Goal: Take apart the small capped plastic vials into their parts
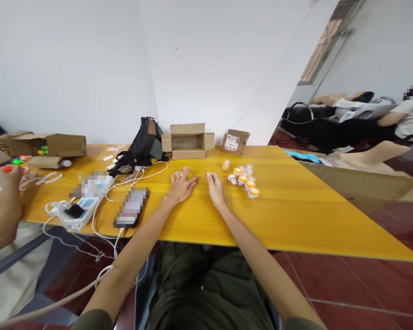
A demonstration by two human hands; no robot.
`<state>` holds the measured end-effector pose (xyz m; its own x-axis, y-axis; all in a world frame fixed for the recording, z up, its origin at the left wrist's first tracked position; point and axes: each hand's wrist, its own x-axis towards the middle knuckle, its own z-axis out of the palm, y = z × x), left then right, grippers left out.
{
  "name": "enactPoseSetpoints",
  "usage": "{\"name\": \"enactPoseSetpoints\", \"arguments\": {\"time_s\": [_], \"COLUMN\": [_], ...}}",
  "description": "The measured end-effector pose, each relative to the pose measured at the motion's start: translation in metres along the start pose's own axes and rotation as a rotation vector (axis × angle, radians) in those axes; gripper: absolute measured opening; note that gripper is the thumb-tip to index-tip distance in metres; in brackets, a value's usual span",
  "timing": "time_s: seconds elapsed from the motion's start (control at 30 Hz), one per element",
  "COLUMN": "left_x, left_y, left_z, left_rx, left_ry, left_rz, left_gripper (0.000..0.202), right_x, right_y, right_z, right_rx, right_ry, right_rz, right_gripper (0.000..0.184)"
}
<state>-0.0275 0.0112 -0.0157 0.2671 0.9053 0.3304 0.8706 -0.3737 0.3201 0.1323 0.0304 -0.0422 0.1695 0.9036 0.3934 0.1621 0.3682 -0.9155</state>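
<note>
Yellow table (306, 220) carries everything. Back edge, left to right: long cardboard box (69, 145), black backpack (142, 143), open carton (188, 154), small labelled carton (240, 143). Power strip (86, 211) and phone (132, 208) sit front left. Clear orange-rimmed cups (242, 178) cluster right of centre, one slightly apart.

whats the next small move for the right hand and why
Probably ease the right hand sideways to the orange-and-clear containers: they sit on the table just to its right, and nothing clearly shows in its grasp. The left hand seems busier, its fingers partly hiding something small and pale.
</note>
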Motion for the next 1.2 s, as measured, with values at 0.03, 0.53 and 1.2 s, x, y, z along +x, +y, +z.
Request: {"name": "enactPoseSetpoints", "arguments": {"time_s": [0.03, 0.53, 1.2], "left_x": [0.002, 0.046, 0.025], "left_y": [-0.003, -0.027, -0.065], "left_z": [0.000, -0.004, 0.012], "left_rx": [-0.005, 0.059, -0.274], "left_ry": [0.005, -0.030, 0.267], "left_rz": [-0.012, -0.192, -0.217], "left_gripper": [0.032, 0.038, 0.058], "right_x": [0.000, -0.002, 0.000], "right_y": [-0.001, -0.001, -0.001], "right_z": [0.000, 0.007, 0.003], "right_rx": [-0.007, -0.032, -0.088], "right_ry": [-0.013, -0.058, -0.089], "right_rz": [-0.010, -0.060, -0.082], "right_gripper": [0.037, 0.036, 0.032]}}
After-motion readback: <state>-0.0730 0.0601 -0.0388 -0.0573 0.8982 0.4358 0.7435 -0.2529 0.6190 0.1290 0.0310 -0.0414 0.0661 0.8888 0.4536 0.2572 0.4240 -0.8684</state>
